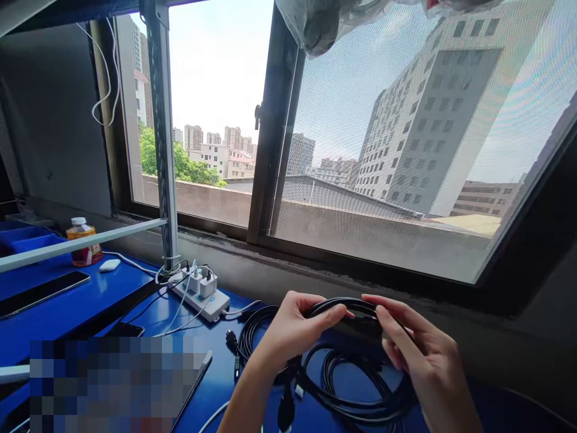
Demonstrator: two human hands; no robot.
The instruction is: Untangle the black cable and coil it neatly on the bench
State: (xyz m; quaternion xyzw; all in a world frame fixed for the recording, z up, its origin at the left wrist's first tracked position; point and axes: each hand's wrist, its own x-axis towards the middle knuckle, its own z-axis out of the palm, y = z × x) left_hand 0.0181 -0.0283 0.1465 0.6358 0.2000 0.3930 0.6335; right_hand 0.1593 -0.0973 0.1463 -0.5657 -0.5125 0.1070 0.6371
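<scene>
A coiled black cable [345, 305] is held up above the blue table, its upper strands running from one hand to the other. My left hand [291, 331] is closed around the left part of the coil, thumb pointing right along the strands. On the coil's right part, my right hand [419, 349] pinches the strands between thumb and fingers. Below and behind my hands lie more loops of black cable [333, 367]. Another black coil [252, 331] rests left of my left wrist, with a black connector [231, 340] at its edge. A dark plug [286, 409] hangs or lies beneath the loops; I cannot tell which.
A white power strip [202, 297] with chargers plugged in stands by the metal post [164, 132]. Farther left are a phone [42, 294], a small white case [109, 265] and a drink bottle [83, 243]. A window [259, 228] lies ahead; plastic-wrapped items [320, 27] hang overhead.
</scene>
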